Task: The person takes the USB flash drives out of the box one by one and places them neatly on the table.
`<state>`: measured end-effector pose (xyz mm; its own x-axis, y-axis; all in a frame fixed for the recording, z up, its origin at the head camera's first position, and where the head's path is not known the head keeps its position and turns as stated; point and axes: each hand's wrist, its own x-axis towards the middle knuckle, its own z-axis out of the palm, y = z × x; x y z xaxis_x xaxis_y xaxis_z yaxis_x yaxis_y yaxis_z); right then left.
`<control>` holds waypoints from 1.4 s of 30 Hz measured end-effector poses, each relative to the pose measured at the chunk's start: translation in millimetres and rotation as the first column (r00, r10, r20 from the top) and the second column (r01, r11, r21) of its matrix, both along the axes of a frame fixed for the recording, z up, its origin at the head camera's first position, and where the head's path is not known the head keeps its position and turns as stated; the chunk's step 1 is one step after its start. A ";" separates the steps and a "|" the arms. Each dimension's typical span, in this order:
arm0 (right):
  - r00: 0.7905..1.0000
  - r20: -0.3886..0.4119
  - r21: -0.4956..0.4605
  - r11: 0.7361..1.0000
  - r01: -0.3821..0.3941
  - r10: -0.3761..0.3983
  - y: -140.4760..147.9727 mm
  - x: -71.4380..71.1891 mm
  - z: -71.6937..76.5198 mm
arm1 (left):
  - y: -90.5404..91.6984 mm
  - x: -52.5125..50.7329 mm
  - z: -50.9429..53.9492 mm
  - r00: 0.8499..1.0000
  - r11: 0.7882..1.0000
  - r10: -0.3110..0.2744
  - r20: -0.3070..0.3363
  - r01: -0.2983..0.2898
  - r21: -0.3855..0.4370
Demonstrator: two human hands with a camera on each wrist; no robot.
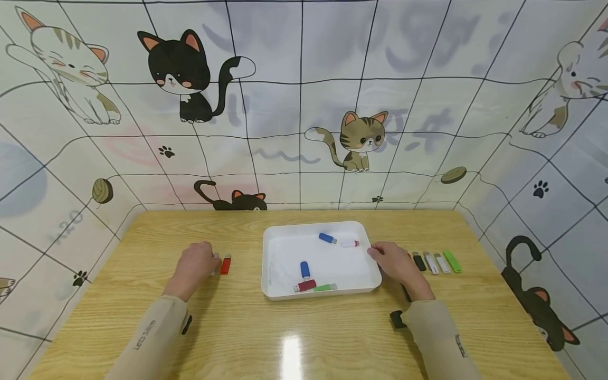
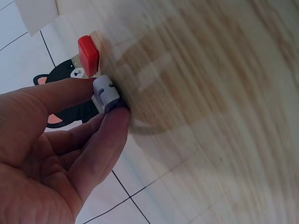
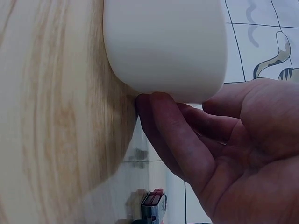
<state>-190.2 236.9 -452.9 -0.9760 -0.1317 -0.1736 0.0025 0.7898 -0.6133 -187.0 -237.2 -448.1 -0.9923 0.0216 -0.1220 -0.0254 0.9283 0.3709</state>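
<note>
My left hand [image 1: 196, 265] pinches a white USB stick [image 2: 106, 94] between thumb and fingers, at the table's surface. Just right of it lies a red USB stick [image 1: 226, 265], also in the left wrist view. My right hand [image 1: 393, 260] grips the right side of a white tray [image 1: 280, 264], thumb at the rim and fingers against the outer wall. Inside the tray are two blue USB sticks, one at the back [image 1: 326, 238] and one nearer the front [image 1: 304, 269], a white one [image 1: 350, 244], a dark red one [image 1: 305, 285] and a green one [image 1: 325, 287].
Right of my right hand stands a row of USB sticks, among them a black one [image 1: 419, 261], a silver one [image 1: 430, 263] and a bright green one [image 1: 452, 261]. The wooden table [image 1: 237, 338] meets a cat-printed cloth wall [image 1: 275, 153] at its back.
</note>
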 end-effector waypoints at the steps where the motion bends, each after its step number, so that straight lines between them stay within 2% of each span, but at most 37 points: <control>1: 1.000 -0.004 -0.006 1.000 -0.002 0.002 0.1 0.0 -0.4 | 0.0 0.4 -0.5 1.000 1.000 -0.003 -0.005 0.003 -0.006; 10: 1.000 0.003 -0.003 1.000 -0.002 0.002 -0.1 -0.9 0.1 | 0.9 0.3 -1.6 1.000 1.000 -0.003 -0.004 0.003 -0.013; 16: 1.000 -0.013 -0.014 1.000 -0.010 0.010 -0.2 -1.2 0.6 | 1.1 3.8 4.1 1.000 0.999 0.007 0.006 -0.006 -0.047; 19: 1.000 -0.005 -0.004 1.000 -0.002 0.002 -1.4 -0.9 1.7 | 1.0 7.2 8.9 0.999 0.996 0.009 -0.043 -0.013 -0.091; 22: 1.000 0.008 0.007 1.000 0.003 -0.003 -2.5 -0.2 3.4 | 2.8 9.4 15.6 0.987 0.991 -0.006 -0.160 -0.015 -0.133; 26: 1.000 0.014 0.012 1.000 0.006 -0.006 -3.1 0.8 4.4 | 11.0 8.6 25.8 0.946 0.991 -0.069 -0.318 0.028 -0.133; 29: 1.000 0.015 0.012 1.000 0.008 -0.009 -2.7 1.1 4.1 | 21.4 6.8 32.8 0.906 0.988 -0.145 -0.397 0.111 -0.106; 31: 1.000 0.015 0.014 1.000 0.008 -0.008 -2.5 1.3 4.2 | 29.3 5.7 37.4 0.875 0.978 -0.210 -0.437 0.186 -0.097; 34: 1.000 0.013 0.015 1.000 0.006 -0.006 -2.0 1.3 4.0 | 41.3 4.8 43.9 0.818 0.944 -0.327 -0.473 0.304 -0.125; 37: 1.000 0.011 0.015 1.000 0.003 -0.003 -1.6 1.1 3.3 | 51.6 4.9 49.8 0.763 0.899 -0.431 -0.483 0.410 -0.155; 42: 1.000 0.010 0.012 1.000 0.003 -0.003 -1.6 1.5 2.9 | 65.1 6.5 58.0 0.682 0.827 -0.545 -0.487 0.532 -0.180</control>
<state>-188.7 235.3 -450.0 -0.9746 -0.1264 -0.1848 0.0111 0.7970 -0.6038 -180.5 -172.0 -390.1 -0.7267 0.5756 0.3748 0.6627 0.7312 0.1620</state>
